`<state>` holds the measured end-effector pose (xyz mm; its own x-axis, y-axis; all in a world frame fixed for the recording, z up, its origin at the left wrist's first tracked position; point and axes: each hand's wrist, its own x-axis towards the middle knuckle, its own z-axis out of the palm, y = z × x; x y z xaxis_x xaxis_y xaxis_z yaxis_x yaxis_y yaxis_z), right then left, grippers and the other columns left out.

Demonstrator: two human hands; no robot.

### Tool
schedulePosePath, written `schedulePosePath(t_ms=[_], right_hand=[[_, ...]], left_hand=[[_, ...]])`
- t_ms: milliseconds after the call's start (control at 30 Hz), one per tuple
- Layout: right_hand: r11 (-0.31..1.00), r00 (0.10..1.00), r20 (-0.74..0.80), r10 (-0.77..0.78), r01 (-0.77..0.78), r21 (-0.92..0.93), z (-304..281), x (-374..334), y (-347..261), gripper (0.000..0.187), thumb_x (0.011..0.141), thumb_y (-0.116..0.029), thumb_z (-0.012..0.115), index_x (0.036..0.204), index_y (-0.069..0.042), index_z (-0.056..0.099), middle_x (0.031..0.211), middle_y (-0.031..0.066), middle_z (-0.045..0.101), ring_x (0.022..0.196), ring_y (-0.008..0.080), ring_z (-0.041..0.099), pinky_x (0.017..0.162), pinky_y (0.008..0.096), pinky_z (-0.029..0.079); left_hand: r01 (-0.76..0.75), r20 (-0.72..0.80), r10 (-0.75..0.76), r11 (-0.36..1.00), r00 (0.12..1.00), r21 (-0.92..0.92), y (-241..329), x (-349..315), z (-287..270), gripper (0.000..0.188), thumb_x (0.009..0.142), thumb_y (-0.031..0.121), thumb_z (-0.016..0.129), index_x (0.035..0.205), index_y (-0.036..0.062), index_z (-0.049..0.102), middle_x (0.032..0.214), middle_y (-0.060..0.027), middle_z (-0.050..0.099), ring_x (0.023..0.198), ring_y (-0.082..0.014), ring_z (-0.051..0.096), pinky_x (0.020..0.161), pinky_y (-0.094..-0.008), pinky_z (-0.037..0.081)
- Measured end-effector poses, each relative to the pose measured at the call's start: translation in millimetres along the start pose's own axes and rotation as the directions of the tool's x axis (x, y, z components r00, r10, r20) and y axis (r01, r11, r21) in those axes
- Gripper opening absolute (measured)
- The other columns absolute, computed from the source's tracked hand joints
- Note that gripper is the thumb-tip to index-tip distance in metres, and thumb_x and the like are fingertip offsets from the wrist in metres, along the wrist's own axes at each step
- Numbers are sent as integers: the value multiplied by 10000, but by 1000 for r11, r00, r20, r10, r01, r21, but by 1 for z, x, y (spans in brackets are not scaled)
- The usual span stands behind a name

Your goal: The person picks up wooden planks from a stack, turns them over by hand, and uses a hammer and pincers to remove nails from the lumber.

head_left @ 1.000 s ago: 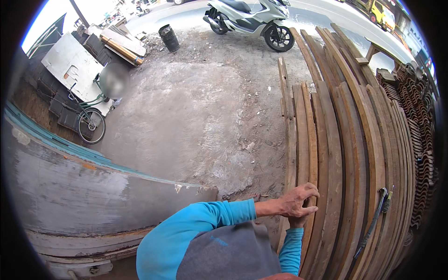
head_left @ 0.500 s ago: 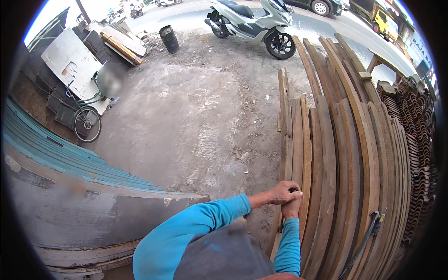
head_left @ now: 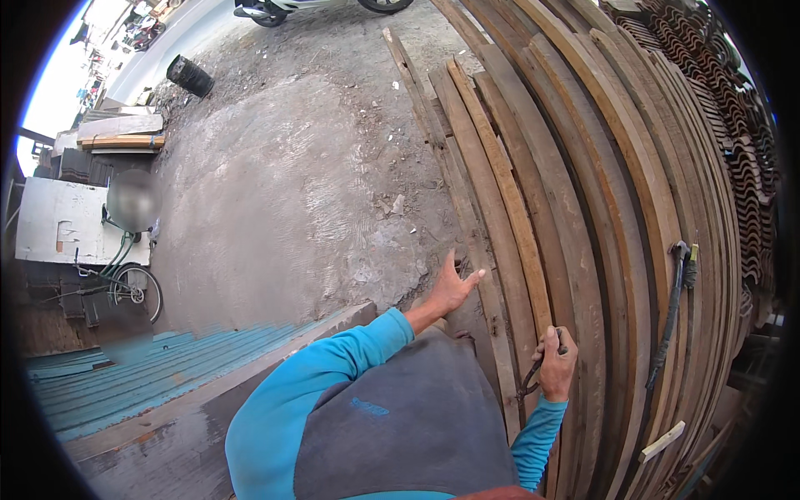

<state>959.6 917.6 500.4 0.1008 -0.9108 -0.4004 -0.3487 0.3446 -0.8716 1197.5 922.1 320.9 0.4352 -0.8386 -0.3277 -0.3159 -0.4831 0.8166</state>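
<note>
At four o'clock in the head view, the right hand [head_left: 557, 367] is curled round a dark tool [head_left: 527, 387] over the planks [head_left: 568, 242]. Nearer the centre, the left hand [head_left: 455, 288] has fingers wide, apparently empty, at the planks' nine-o'clock edge; whether touching, I cannot tell. The dark tool looks slim, light, stiff, hardly fragile; its stretch inside the fist seems the surest hold.

Over left, green bicycle [head_left: 136, 294] stands by white board [head_left: 42, 218]; farther off, dark drum [head_left: 190, 76]; motorbike [head_left: 287, 6], cut off, far; wavy roof tiles [head_left: 708, 93] stack up right.
</note>
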Motion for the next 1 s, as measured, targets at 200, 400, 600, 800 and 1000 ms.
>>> schedulePosePath(t_ms=[200, 400, 600, 800, 1000], right_hand=[[965, 936, -238, 260, -259, 33, -34, -122, 59, 380, 1058, -337, 520, 862, -14, 565, 700, 22, 512, 611, 112, 537, 578, 288, 454], [976, 915, -384, 123, -182, -122, -41, -220, 119, 408, 1050, -350, 511, 957, 24, 645, 848, 97, 655, 797, 179, 596, 745, 327, 477], [993, 827, -556, 87, -27, 115, -46, -294, 173, 385, 1066, -356, 520, 1174, -5, 636, 1052, 101, 707, 866, 141, 631, 765, 284, 516], [957, 776, -630, 16, 170, 233, -54, -326, 187, 452, 1091, -333, 434, 1395, -16, 539, 1207, 147, 680, 1002, 213, 682, 863, 334, 563], [799, 695, -679, -237, 537, 271, -58, -292, 162, 503, 982, -63, 352, 1469, 50, 419, 1334, 259, 580, 1246, 318, 591, 985, 436, 562]], left_hand=[[290, 460, -118, 900, 880, -324, 3, -13, 21, 942, 943, 585, 603, 1529, -61, 251, 1413, -313, 500, 1296, -374, 535, 1079, -435, 433], [322, 432, -118, 839, 894, -439, -6, -16, 31, 754, 981, 517, 599, 1495, 41, 320, 1275, -150, 606, 1097, -289, 647, 931, -425, 529], [360, 426, -162, 821, 890, -442, -32, -73, 53, 996, 936, 555, 654, 1582, 21, 116, 1417, -256, 467, 1217, -353, 574, 923, -448, 536], [406, 507, -193, 843, 840, -353, -30, -163, 74, 875, 958, 530, 630, 1518, -40, 272, 1459, -328, 431, 1309, -427, 510, 1057, -506, 471], [238, 747, -183, 971, 639, 35, -23, -213, 69, 617, 953, 451, 670, 1222, -97, 580, 1083, -198, 686, 933, -217, 674, 770, -322, 557]])
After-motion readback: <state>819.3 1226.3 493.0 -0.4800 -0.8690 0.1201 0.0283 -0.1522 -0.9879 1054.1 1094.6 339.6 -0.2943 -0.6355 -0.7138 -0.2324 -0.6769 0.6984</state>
